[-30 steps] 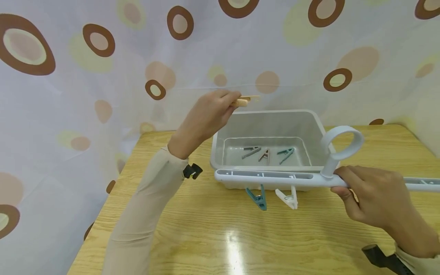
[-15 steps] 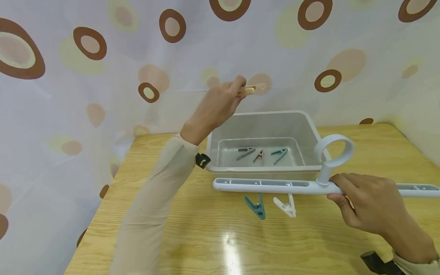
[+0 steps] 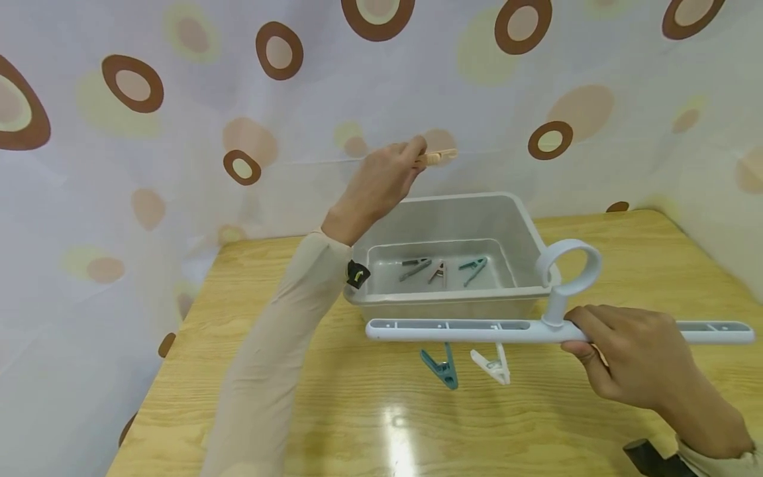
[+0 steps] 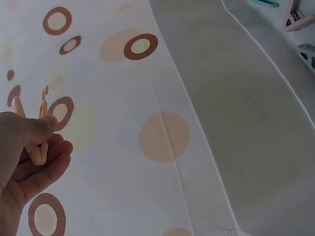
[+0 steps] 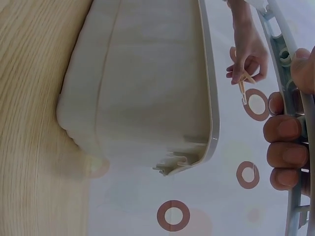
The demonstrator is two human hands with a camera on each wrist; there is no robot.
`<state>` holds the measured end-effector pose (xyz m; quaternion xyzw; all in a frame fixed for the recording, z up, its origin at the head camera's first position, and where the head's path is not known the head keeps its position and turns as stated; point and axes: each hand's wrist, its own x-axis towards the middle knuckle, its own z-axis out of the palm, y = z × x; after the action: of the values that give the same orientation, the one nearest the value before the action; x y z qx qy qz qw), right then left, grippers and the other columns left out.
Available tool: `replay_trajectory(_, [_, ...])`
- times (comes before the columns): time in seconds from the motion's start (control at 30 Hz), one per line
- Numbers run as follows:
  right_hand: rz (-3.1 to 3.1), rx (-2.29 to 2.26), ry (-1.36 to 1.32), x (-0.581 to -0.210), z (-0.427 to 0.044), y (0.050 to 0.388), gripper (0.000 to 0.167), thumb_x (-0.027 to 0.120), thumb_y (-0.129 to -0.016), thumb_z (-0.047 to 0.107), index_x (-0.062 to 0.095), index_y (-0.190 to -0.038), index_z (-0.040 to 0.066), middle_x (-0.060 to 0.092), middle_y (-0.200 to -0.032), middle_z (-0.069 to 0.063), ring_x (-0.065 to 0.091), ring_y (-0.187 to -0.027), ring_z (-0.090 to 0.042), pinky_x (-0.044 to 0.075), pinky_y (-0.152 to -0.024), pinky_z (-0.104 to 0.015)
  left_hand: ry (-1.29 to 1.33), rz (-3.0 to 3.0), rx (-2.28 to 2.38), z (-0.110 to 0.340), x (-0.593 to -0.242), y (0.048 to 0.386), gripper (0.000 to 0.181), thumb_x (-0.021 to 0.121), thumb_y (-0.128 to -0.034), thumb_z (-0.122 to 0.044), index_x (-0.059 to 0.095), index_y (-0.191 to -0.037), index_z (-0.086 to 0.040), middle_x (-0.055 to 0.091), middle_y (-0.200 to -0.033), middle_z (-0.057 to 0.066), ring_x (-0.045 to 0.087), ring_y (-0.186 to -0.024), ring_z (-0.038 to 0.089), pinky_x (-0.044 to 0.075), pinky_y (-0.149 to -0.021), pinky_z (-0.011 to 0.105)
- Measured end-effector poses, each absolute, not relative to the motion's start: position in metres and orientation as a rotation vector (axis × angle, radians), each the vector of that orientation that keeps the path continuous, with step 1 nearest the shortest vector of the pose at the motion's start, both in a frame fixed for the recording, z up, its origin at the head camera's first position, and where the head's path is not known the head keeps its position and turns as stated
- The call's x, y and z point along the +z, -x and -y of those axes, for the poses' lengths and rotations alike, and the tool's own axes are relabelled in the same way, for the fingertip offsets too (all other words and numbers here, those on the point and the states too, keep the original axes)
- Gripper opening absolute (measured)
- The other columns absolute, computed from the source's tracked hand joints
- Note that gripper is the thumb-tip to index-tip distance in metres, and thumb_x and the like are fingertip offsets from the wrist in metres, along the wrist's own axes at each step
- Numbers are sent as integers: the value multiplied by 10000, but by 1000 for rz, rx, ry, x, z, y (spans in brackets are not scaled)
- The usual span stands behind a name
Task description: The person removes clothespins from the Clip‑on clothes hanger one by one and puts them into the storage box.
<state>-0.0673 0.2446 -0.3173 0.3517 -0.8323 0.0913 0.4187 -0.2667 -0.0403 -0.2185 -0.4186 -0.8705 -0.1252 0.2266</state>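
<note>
Above the back of the grey bin, my left hand [image 3: 381, 182] pinches a pale orange clothespin [image 3: 441, 158] between thumb and fingers. The left wrist view shows the clothespin [image 4: 37, 156] with its two legs apart. My right hand [image 3: 638, 358] grips the middle of a white plastic hanger [image 3: 459, 330], beside its ring-shaped hook [image 3: 587, 275]. Below the hanger's left arm hang a teal clothespin [image 3: 441, 371] and a white clothespin [image 3: 493, 366]. Part of the hanger's right arm is hidden behind my right hand.
The grey plastic bin [image 3: 447, 308] stands on a wooden table [image 3: 334, 411] behind the hanger. On its floor lie a grey clothespin [image 3: 416, 268], a pinkish one [image 3: 439, 273] and a teal one [image 3: 473, 268]. A patterned curtain [image 3: 334, 99] backs the table.
My left hand has risen and moved right over the bin with the clothespin. The hanger and its two clothespins have come lower in view, away from the bin's front rim. The view has shifted rightward.
</note>
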Motion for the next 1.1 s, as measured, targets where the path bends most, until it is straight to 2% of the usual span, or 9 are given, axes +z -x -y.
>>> replay_trajectory(0.23, [2108,231,-876,-321,-246,67,558,284,-1021,514,529,-739,99,342,-567,118,221,-470,23,163,-345,-173,1121,2543,-271,35,-228,278,189,583,-972,-167,572,-1092,-22,687,-1044,121,640,-910,268,502,-792,348])
replay_trajectory(0.57, [2127,255,-890,-325,-246,68,557,271,-1023,512,526,-735,109,298,-571,143,189,-485,40,147,-359,-161,1023,2805,-98,32,-256,290,174,631,-945,-240,681,-998,-82,672,-905,44,596,-819,208,493,-739,350])
replay_trajectory(0.83, [2150,253,-887,-328,-248,69,553,268,-1022,517,515,-732,116,287,-574,147,190,-482,37,147,-365,-163,1073,2888,-112,30,-278,297,170,645,-937,-186,705,-1056,-80,690,-996,58,622,-914,219,509,-817,348])
replay_trajectory(0.97, [2149,250,-888,-328,-248,69,553,267,-1022,516,518,-736,114,296,-573,145,197,-480,38,150,-362,-165,1108,2958,-75,28,-281,296,109,611,-938,-103,709,-970,-67,666,-930,66,580,-846,203,494,-779,331])
replay_trajectory(1.1, [2139,248,-898,-327,-247,70,545,273,-1024,511,515,-733,119,299,-575,142,200,-481,39,154,-357,-171,1079,3101,52,28,-284,294,73,604,-923,-71,636,-860,-53,587,-859,57,497,-758,173,456,-690,313])
